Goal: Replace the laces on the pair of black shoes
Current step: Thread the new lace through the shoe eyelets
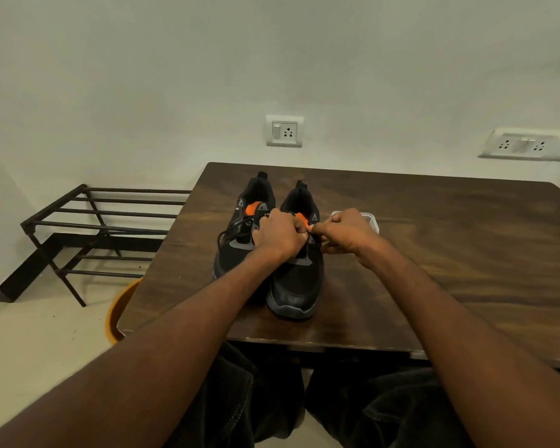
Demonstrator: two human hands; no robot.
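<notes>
Black metal slatted rack (104,221) on floor at far left. Dark wooden table (434,253) holds two black sneakers with orange tongues, side by side, toes toward the person: left shoe (236,250) with loose black lace (227,232), right shoe (299,286). Left hand (280,236) clenched over right shoe's lacing; right hand (345,234) pinching there, what it pinches unclear. Clear plastic container (370,218) behind right hand.

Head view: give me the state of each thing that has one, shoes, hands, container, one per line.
Left shoe: upright on table, black lace still threaded, loop hanging loose.
Right shoe: upright, both hands working at its eyelets.
Left hand: closed, pinching at the right shoe's lacing.
Right hand: closed, pinching there too.
Clear container: behind right hand, contents hidden.
</notes>
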